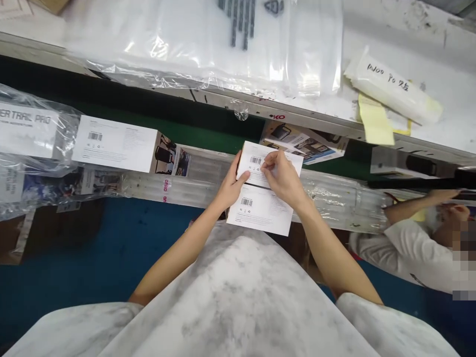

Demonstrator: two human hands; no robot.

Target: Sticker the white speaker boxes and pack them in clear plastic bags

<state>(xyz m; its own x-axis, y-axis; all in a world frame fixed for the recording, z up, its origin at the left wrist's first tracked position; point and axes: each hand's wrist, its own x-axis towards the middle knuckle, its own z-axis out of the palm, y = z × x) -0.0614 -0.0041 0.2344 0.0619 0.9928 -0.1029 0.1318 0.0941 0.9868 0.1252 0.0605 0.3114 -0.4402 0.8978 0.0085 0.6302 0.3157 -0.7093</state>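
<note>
Two white printed boxes lie one beyond the other in front of my body, each with a barcode. My left hand [231, 187] grips the left edge of the farther white box [253, 148], its thumb on the printed face. Over that same box is my right hand [283, 177], its thumb and fingertips pinched together near the small symbols; whatever they hold is too small to make out. The nearer white box [260, 210] sits against the first, close to my shirt.
A long rail [208, 176] runs across behind the boxes. Another white box [115, 144] and plastic-wrapped boxes [29, 124] are at left. Picture-printed boxes [305, 141] stand beyond my right hand. A shelf above holds plastic bags [193, 44]. Another person [416, 248] is at right.
</note>
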